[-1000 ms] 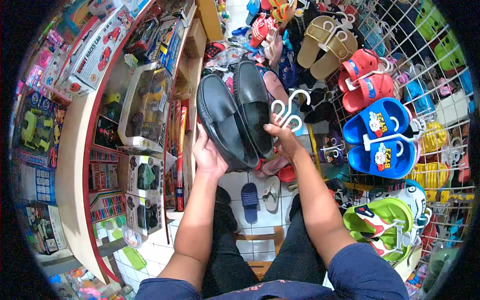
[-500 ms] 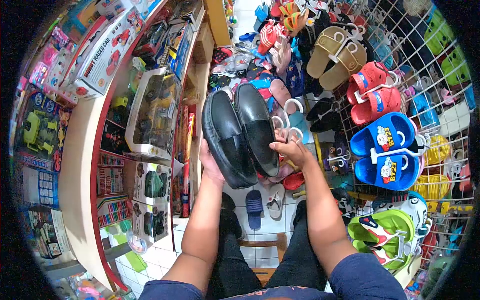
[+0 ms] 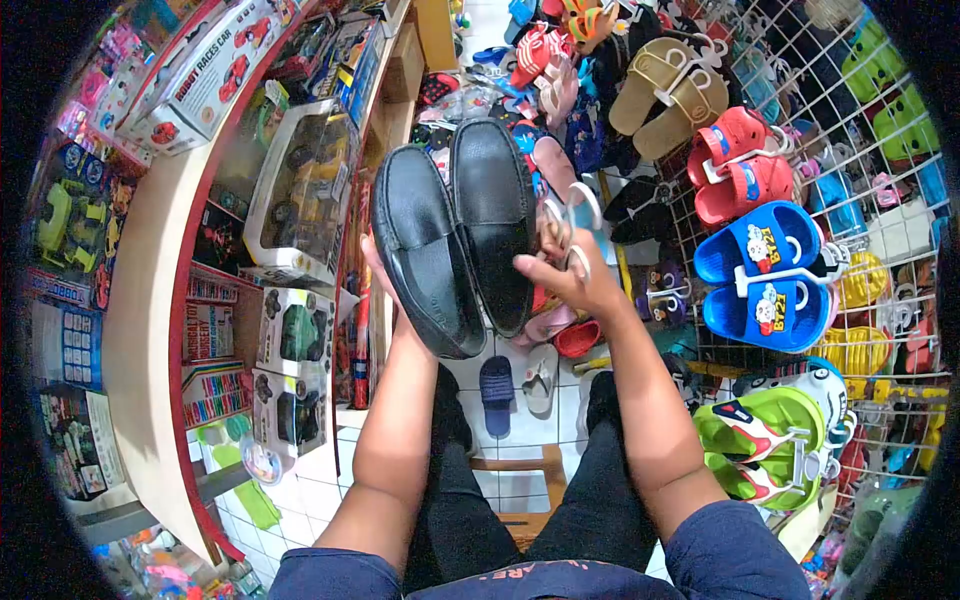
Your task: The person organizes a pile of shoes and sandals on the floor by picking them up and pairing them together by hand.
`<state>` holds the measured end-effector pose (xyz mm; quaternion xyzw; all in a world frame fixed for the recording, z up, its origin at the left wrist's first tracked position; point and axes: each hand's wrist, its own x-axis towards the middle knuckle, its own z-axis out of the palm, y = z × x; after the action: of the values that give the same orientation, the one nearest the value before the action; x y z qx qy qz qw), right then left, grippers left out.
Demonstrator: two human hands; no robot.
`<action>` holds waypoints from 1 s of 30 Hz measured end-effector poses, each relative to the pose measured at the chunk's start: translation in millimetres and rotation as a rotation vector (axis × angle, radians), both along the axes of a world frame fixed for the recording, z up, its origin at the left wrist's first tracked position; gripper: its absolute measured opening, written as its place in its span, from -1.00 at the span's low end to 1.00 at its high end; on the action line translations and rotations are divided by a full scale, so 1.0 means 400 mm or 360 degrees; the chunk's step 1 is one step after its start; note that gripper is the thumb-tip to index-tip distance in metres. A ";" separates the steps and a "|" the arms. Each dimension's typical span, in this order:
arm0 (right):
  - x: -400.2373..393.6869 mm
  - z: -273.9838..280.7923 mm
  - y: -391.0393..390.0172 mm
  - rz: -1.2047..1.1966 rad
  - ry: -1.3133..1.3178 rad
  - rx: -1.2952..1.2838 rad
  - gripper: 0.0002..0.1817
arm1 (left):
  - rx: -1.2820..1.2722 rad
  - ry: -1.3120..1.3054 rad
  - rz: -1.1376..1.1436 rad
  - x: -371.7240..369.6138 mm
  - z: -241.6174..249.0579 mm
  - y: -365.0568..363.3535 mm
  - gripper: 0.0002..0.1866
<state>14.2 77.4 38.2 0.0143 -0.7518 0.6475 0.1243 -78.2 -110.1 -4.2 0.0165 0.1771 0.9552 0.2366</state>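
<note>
A pair of black loafers [image 3: 423, 258] is held up in front of me, toes pointing away and the two shoes side by side. My left hand [image 3: 377, 268] is wrapped round the outer side of the left shoe, most of its fingers hidden behind it. My right hand [image 3: 582, 278] grips near the outer edge of the right loafer, thumb toward its opening. White plastic shoe hangers [image 3: 587, 208] with curved hooks stick out around my right fingers. Below the shoes, a dark blue slide sandal [image 3: 496, 396] and a greyish sandal [image 3: 539, 380] lie on the tiled floor.
Shelves [image 3: 150, 330] of boxed toys stand on my left. To the right, a white wire rack [image 3: 860, 215] carries blue slides [image 3: 765, 277], red clogs [image 3: 741, 166] and green sandals [image 3: 765, 440]. Piled footwear [image 3: 545, 60] lies ahead. A wooden stool [image 3: 520, 525] is between my legs.
Both hands have brought the loafers up and to the left, and the shoes now stand more upright in view. The camera view has shifted slightly.
</note>
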 end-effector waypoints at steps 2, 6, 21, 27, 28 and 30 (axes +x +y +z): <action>0.004 0.003 0.008 -0.0057 0.0090 0.0144 -0.53 | 0.0120 0.0023 0.0004 0.010 0.003 0.001 -0.06; 0.023 0.044 -0.017 -0.0202 0.0099 0.0111 -0.53 | 0.0096 -0.0004 -0.0121 0.030 0.031 0.012 0.00; 0.026 0.054 -0.055 -0.0826 0.0290 -0.0376 -0.66 | 0.1030 0.0522 -0.0571 0.032 0.125 0.037 -0.02; 0.048 0.068 -0.064 -0.0871 0.0280 0.0589 -0.50 | 0.0726 0.0304 -0.0194 0.008 0.067 0.018 -0.03; 0.049 0.077 -0.082 -0.0783 0.0177 0.0289 -0.49 | 0.0476 0.0133 0.0027 -0.003 0.042 0.016 -0.03; 0.047 0.065 -0.111 -0.0640 0.0108 0.0001 -0.46 | 0.0252 0.0157 0.0171 -0.013 0.018 0.027 -0.03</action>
<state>33.2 33.1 64.2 -0.1142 -0.7350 0.6086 0.2762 -83.6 -99.5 3.1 0.0727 0.1132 0.9755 0.1739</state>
